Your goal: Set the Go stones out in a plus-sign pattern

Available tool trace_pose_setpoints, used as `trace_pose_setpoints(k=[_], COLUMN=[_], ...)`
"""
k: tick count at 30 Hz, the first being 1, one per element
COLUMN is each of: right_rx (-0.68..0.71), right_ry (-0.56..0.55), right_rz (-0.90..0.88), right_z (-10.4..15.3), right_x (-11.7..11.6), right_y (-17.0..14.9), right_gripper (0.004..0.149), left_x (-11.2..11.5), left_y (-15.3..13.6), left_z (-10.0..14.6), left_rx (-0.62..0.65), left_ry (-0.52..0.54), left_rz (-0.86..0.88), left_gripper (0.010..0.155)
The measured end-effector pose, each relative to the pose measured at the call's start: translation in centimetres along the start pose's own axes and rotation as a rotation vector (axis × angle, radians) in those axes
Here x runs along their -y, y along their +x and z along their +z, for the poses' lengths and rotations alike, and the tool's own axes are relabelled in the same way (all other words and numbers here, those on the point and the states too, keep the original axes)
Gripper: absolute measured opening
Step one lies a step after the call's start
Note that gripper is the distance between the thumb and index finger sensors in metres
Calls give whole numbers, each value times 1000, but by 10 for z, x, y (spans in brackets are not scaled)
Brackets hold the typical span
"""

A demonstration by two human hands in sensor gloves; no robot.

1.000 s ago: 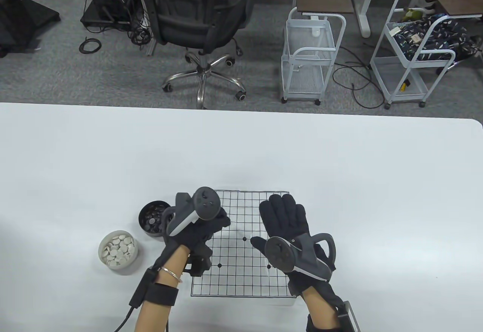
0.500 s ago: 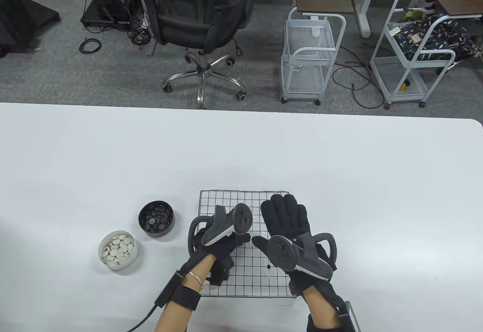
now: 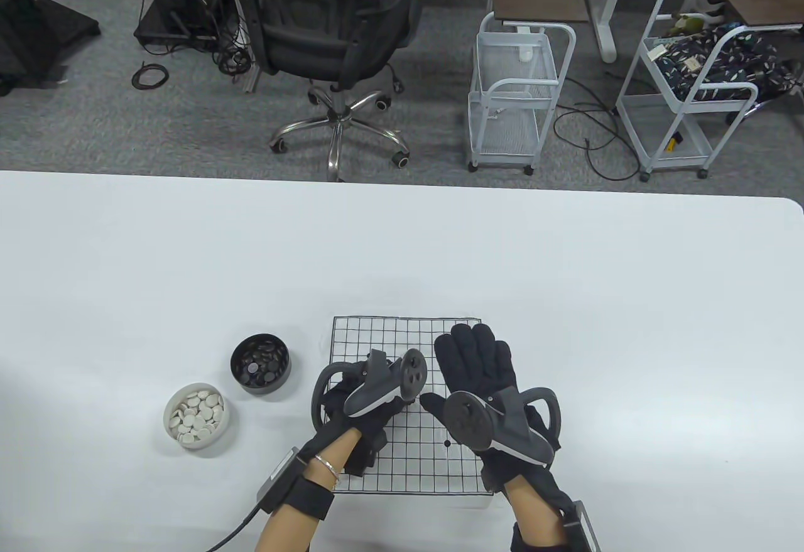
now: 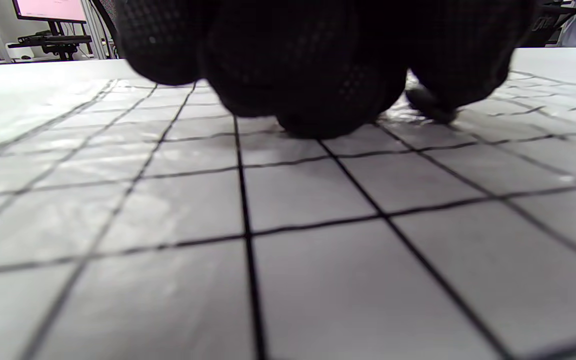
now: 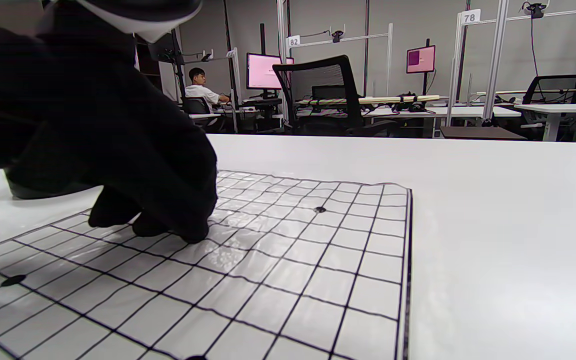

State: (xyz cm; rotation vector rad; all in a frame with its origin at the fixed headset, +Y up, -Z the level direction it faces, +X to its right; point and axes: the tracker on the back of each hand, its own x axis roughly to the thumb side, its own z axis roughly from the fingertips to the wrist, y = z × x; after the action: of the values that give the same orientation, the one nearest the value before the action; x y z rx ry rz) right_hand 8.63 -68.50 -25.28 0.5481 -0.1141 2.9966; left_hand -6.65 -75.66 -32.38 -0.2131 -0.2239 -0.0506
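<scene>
Your left hand (image 3: pixel 361 404) rests with curled fingers on the middle of the grid sheet (image 3: pixel 408 332); whether it pinches a stone, I cannot tell. Your right hand (image 3: pixel 480 370) lies flat, fingers straight, on the sheet. The stones look small, hard and smooth, probably slippery: pinch each one by the edges. There are two bowls, one with black stones (image 3: pixel 259 362) and one with white stones (image 3: pixel 196 415); no placed stone is clearly visible.
</scene>
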Motion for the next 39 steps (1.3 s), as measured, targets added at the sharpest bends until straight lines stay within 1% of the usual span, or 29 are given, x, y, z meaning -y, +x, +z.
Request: trace_pose_setpoints(k=[6,8,10,12,14,17,19,23,27,33,39], right_rx=[-2,-1,-1,-1,0,-1,-2,-5,-6,-6,-7], right_ry=[1,1,2,3,3,2,2,4,8,5,5], right_rz=[-5,-7,-4,-1,1,0,1,0,3,2,3], right_z=[0,0,0,0,0,0,0,0,0,0,0], right_x=[0,0,0,-1,-1,0,-1,-1,-1,-1,-1], right_y=[0,0,0,0,0,0,0,-1,-1,-1,-1], right_gripper=[81,81,81,81,81,81,81,81,81,81,81], left_x=[-2,-8,-18,-30,-40,-46,-43,-31,-19,-11,-9], left_y=[-5,-11,-22,-39,-61,-100,-124,-155,-164,-158,-157], left_z=[2,5,9,16,23,30,30,27,22,17,16], left_rx=[13,14,-11,-66,-152,-310,-424,-546,-582,-621,-632], left_ry=[-3,14,56,110,152,159,123,9,-48,-52,-65], left_rz=[27,42,37,13,-23,-50,-51,-80,-72,-166,-189], left_gripper=[46,49,51,53,56,59,62,57,54,52,53])
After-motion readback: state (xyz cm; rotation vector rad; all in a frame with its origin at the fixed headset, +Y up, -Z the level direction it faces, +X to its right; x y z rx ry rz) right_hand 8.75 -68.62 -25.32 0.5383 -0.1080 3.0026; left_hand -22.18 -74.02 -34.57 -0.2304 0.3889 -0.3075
